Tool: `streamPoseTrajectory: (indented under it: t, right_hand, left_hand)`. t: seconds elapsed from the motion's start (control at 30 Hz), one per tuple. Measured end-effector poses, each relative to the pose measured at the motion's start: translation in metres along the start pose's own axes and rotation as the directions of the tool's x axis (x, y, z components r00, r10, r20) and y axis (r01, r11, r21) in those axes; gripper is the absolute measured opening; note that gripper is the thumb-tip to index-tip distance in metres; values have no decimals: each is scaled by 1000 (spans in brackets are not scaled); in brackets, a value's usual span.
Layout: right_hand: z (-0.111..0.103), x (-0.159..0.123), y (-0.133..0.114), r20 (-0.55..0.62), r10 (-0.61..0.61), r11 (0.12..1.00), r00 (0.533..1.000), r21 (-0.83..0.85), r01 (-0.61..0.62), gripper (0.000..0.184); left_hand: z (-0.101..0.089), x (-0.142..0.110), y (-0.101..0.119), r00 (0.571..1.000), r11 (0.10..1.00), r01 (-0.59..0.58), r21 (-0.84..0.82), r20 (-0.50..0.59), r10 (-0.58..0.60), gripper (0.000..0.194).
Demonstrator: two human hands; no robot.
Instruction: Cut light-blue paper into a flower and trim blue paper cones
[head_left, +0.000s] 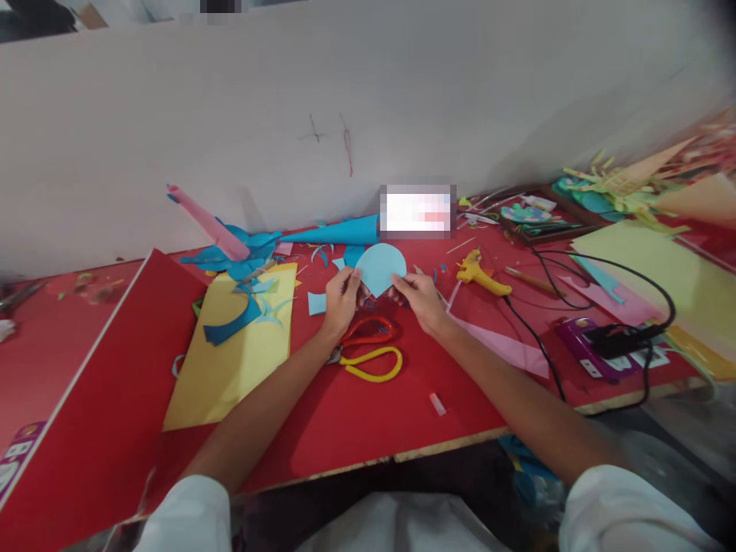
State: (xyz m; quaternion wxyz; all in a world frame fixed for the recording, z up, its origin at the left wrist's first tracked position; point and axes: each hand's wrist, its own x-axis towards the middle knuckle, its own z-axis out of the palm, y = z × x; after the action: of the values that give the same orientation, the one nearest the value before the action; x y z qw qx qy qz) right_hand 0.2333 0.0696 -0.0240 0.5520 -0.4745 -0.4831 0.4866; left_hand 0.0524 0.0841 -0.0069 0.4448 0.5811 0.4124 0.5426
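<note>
L hand [343, 297] | R hand [421, 300] | both — pinching lt-blue ppr [380, 267] | scissors [363, 357] nr

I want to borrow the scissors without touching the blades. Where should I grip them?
Probably best by the yellow loop and red loop together, coming from the wearer's right: both loops lie toward that side, while the blades run left, out of sight behind the left forearm.
</note>
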Motion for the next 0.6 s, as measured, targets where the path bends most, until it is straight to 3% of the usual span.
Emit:
streamPoseTrajectory:
  t: [0.27,0.6]
  right_hand:
    - [-2,0,0,-45,-96,991,994,-93,92,59]
    - [-1,-1,-6,-84,-87,996,993,-16,86,54]
  left_hand:
    - [4,2,-4,993,996,87,24,81,-89,61]
    - [4,0,-3,981,992,123,7,152,-123,60]
